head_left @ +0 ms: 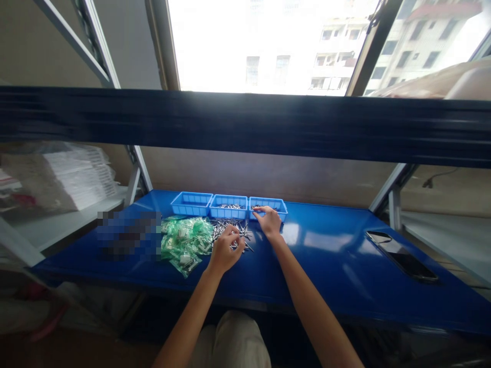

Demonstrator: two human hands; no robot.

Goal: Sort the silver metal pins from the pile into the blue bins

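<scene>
My left hand (226,249) rests on a heap of small metal pins (230,228) on the blue tabletop (326,255), with its fingers pinched together over them. What it pinches is too small to name. My right hand (268,221) reaches to the front edge of the rightmost blue tray (268,206), fingers curled down at the rim. Whether it holds a pin is not visible. Two more blue trays, the middle tray (229,206) and the left tray (191,203), stand in a row beside it; the middle and right ones hold metal pins.
A pile of small green-tinted plastic bags (184,241) lies left of the pins. A dark phone (401,254) lies at the right of the table. A dark blue shelf beam (245,128) crosses overhead. Stacked white material (72,176) sits on a shelf at the left.
</scene>
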